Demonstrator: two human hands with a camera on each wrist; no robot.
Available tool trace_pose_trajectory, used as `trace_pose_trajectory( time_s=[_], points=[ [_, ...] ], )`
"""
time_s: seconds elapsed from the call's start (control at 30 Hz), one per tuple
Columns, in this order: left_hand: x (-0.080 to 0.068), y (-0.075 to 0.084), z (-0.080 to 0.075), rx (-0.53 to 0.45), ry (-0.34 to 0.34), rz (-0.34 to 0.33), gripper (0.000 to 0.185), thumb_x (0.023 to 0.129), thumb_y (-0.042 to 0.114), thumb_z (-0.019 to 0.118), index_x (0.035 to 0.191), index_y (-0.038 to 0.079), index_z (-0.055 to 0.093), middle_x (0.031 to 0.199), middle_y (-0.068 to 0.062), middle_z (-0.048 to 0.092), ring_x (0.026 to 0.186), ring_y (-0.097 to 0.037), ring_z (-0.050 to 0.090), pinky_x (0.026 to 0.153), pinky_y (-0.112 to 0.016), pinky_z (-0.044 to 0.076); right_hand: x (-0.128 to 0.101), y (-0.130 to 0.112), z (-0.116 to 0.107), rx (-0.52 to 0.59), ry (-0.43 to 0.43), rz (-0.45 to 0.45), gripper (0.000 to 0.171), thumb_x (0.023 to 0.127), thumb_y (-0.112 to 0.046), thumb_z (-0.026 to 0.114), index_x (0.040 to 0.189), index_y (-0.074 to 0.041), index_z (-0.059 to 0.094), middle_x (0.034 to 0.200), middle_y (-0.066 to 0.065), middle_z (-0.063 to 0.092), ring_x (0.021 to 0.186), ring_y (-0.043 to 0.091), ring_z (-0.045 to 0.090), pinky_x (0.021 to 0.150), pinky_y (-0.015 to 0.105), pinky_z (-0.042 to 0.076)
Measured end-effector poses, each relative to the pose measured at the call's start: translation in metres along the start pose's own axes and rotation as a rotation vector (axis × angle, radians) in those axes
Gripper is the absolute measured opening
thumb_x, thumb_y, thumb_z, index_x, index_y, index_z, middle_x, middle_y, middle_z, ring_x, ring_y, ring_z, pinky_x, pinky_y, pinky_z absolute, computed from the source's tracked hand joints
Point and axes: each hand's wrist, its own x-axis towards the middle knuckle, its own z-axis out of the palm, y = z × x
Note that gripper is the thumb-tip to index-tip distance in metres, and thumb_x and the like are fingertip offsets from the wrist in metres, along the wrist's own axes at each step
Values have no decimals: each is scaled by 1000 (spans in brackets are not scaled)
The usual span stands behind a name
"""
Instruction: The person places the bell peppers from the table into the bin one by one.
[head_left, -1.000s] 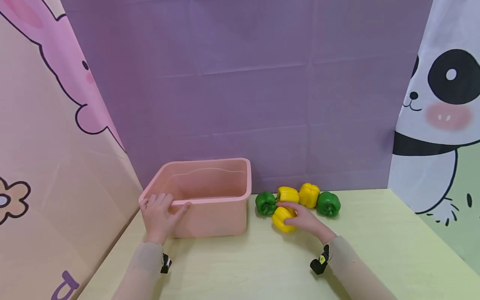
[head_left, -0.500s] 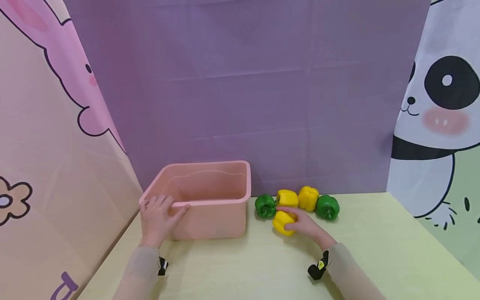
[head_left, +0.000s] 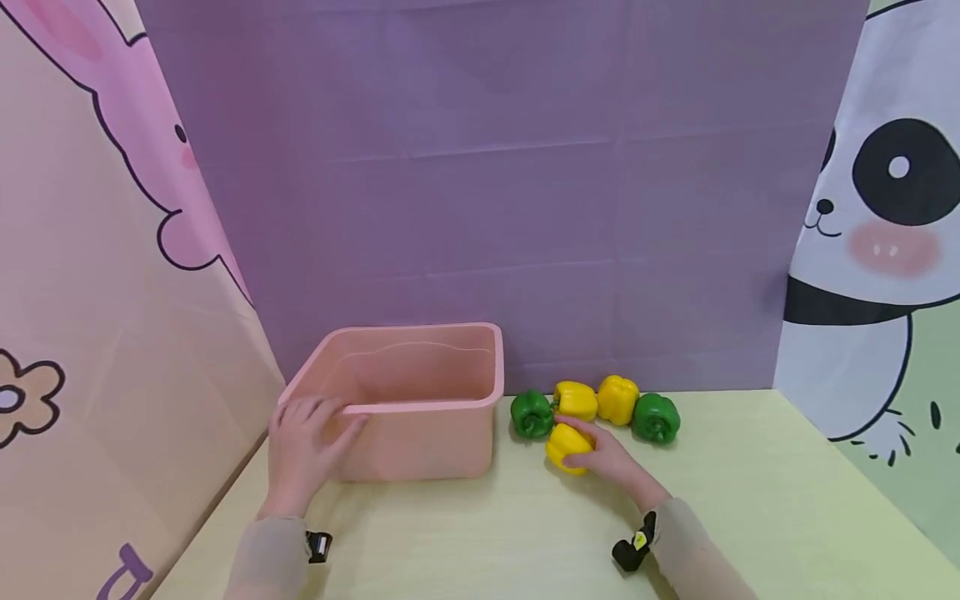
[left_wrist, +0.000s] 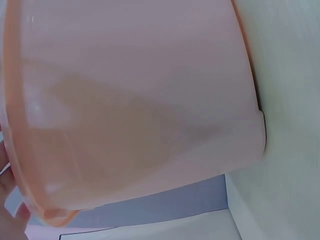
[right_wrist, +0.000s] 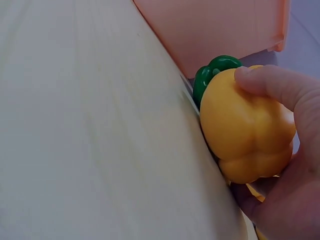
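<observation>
A pink plastic bin (head_left: 420, 442) stands upright at the left of the table. My left hand (head_left: 303, 446) grips its near rim close to the left corner, fingers over the edge and thumb along the outside; the left wrist view shows part of that hand (left_wrist: 9, 215) beside the rim. My right hand (head_left: 611, 457) holds the front yellow bell pepper (head_left: 566, 450), which rests on the table. In the right wrist view, the thumb lies across the top of this pepper (right_wrist: 245, 125), with other fingers below and behind it.
Behind the held pepper, a green bell pepper (head_left: 532, 414), two yellow ones (head_left: 576, 400) and another green one (head_left: 656, 418) sit in a row. A purple cloth backdrop (head_left: 562, 208) rises behind the table (head_left: 465, 542), with printed sheets on both sides.
My left hand has shifted slightly left and nearer along the bin's rim. My right hand stays at the yellow bell pepper, its thumb a little lower on it. The head view has tilted slightly.
</observation>
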Motion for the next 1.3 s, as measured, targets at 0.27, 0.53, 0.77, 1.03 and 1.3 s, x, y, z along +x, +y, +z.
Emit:
trace_pose_trajectory(
  time_s=[0.27, 0.53, 0.77, 1.03, 1.3],
  points=[
    [1, 4, 5, -32, 26, -18, 29, 78, 23, 77, 101, 6, 70, 101, -14, 66, 101, -37, 53, 93, -56, 30, -4, 3, -1, 2, 36, 4, 68, 84, -5, 72, 145, -5, 42, 141, 21, 45, 108, 28, 50, 90, 38, 43],
    [0, -1, 10, -68, 55, -54, 30, 77, 21, 79, 100, 4, 71, 99, -14, 66, 100, -36, 52, 96, -56, 28, -8, -5, -2, 17, 41, 30, 68, 84, -10, 73, 145, -12, 44, 143, 15, 46, 114, 28, 48, 100, 47, 38],
    [-3, -3, 13, -93, 60, -82, 29, 76, 19, 79, 100, 4, 71, 99, -15, 66, 101, -36, 51, 98, -56, 26, -13, -17, -1, 18, 32, 36, 66, 84, -6, 72, 144, -7, 44, 142, 19, 46, 112, 29, 49, 99, 47, 39],
    [-4, -3, 11, -87, 42, -119, 29, 77, 21, 79, 100, 5, 71, 101, -14, 65, 102, -36, 51, 100, -58, 24, -5, 1, -2, 14, 34, 33, 65, 81, -11, 76, 142, -15, 51, 139, 11, 50, 109, 26, 51, 95, 40, 42],
    [-5, -3, 10, -94, 39, -110, 28, 77, 19, 80, 99, 5, 71, 98, -14, 65, 101, -36, 51, 98, -57, 24, -6, 4, -5, 19, 41, 37, 66, 80, -11, 76, 141, -12, 51, 131, 14, 54, 103, 26, 52, 89, 36, 45]
  ],
)
